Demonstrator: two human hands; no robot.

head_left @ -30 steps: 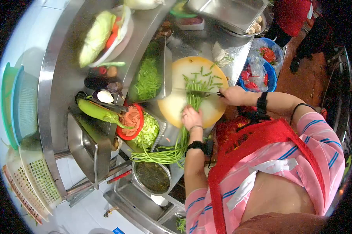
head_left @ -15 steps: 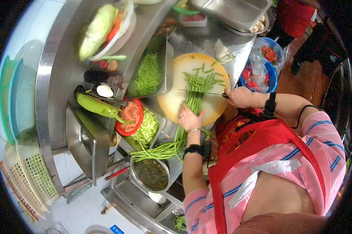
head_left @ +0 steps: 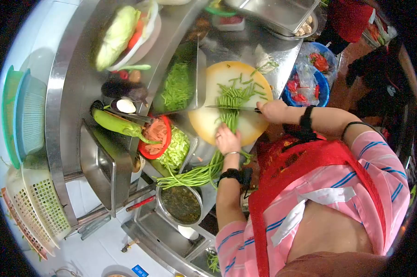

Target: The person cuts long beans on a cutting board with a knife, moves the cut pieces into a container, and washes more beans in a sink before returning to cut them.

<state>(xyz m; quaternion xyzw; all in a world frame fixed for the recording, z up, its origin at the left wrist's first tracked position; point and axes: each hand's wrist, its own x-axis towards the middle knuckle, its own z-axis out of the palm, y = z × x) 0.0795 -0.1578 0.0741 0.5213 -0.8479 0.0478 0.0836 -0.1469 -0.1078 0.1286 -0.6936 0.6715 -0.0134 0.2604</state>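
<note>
Right hand (head_left: 272, 112) grips knife (head_left: 243, 108), blade across the beans (head_left: 228, 121) on the board (head_left: 251, 128). Left hand (head_left: 228, 140) is closed round the bundle, near side of blade, presumably keeping stalks lined up. Cut pieces (head_left: 231, 95) lie far side.

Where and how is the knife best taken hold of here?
Grip the knife by its handle, coming from the person's right, as the right hand does. Its thin blade points left across the green beans, which the left hand holds, so an approach from the left would likely meet the blade first.
</note>
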